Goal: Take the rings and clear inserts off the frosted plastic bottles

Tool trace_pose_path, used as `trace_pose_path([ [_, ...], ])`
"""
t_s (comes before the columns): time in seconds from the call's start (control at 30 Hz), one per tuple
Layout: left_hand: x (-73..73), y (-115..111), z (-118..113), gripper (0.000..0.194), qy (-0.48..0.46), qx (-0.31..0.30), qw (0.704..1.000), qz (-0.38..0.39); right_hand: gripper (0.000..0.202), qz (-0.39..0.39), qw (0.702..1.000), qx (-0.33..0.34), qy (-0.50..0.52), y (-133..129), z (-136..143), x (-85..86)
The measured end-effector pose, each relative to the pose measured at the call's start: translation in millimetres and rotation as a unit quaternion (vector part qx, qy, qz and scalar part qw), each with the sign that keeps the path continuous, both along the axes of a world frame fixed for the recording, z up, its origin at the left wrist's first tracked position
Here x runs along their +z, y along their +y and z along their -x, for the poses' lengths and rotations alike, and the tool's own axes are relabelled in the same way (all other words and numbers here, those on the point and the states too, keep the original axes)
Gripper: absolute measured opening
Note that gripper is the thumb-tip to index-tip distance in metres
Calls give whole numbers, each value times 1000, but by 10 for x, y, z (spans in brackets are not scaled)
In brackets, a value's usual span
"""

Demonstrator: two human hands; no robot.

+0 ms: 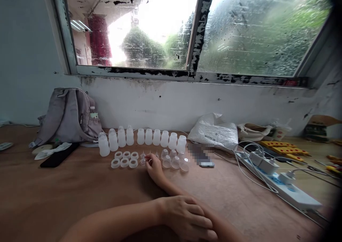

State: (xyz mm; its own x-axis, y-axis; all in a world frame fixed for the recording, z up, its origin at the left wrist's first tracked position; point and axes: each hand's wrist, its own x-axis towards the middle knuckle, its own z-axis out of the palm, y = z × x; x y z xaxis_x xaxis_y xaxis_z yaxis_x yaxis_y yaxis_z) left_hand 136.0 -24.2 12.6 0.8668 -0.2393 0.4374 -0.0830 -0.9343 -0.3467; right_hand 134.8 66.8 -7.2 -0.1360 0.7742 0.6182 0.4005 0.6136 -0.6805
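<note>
My right hand point(154, 167) reaches into a group of small clear bottle nipples point(143, 156), its thumb and fingers pinched on one that they largely hide. My left hand point(188, 217) rests across my right forearm, fingers laid over it and holding no object. Left of the nipples lie several white collar rings point(124, 162) in two rows. On the right stand clear dome caps point(175, 162). Behind them is a line of frosted baby bottles point(156, 137) without tops. Further left, several bottles point(113, 140) have clear caps on.
A grey backpack point(69, 114) and a black flat object point(59, 156) with white tissue point(53, 151) are at left. At right are a phone point(207, 164), a silver bag point(215, 131), and a power strip point(291, 192) with chargers and loose cables. The wall and window rise behind.
</note>
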Motion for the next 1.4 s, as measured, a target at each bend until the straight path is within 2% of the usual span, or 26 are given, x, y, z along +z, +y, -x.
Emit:
trace_pose_path([
  [0.17, 85, 168, 237, 23, 4, 75, 997, 17, 15, -43, 998, 14, -32, -16, 38, -14],
  [0.27, 111, 150, 194, 21, -2, 72, 997, 24, 15, -50, 998, 18, -43, -5, 77, -29],
  [0.37, 78, 88, 82, 17, -14, 63, 998, 12, 14, -50, 997, 21, -53, -15, 88, -36],
  [0.43, 54, 90, 108, 15, -21, 56, 998, -5, 13, -54, 996, 18, -64, -25, 66, -34],
  [0.5, 61, 158, 265, 15, -26, 63, 998, -16, 12, -60, 995, 11, -75, -29, 10, -27],
  [0.6, 183, 398, 694, 14, -39, 127, 991, -34, 13, -67, 994, 4, -87, -30, -140, -4],
  [0.7, 434, 773, 1191, 14, -104, 286, 951, -50, 15, -66, 993, 2, -95, -41, -330, 17],
  [0.8, 699, 1182, 1584, 24, -163, 488, 857, -39, 15, -65, 991, 3, -116, -59, -484, 18],
  [0.83, 763, 1303, 1674, 29, -173, 534, 827, -35, 15, -67, 990, 2, -123, -64, -520, 14],
  [0.9, 832, 1500, 1791, 37, -179, 590, 786, -28, 15, -71, 989, 0, -130, -71, -574, 8],
  [0.97, 830, 1631, 1829, 37, -188, 624, 759, -17, 15, -72, 989, -1, -130, -80, -613, 8],
  [1.07, 750, 1717, 1792, 30, -213, 649, 730, 2, 16, -71, 990, -10, -125, -103, -674, 20],
  [1.2, 675, 1694, 1709, 23, -236, 653, 719, 16, 15, -69, 989, -10, -130, -141, -771, 29],
  [1.3, 737, 1588, 1674, 20, -253, 648, 718, 21, 14, -70, 989, -13, -126, -152, -819, 25],
  [1.4, 881, 1378, 1626, 23, -327, 613, 719, 19, 14, -72, 990, -20, -115, -147, -826, 17],
])
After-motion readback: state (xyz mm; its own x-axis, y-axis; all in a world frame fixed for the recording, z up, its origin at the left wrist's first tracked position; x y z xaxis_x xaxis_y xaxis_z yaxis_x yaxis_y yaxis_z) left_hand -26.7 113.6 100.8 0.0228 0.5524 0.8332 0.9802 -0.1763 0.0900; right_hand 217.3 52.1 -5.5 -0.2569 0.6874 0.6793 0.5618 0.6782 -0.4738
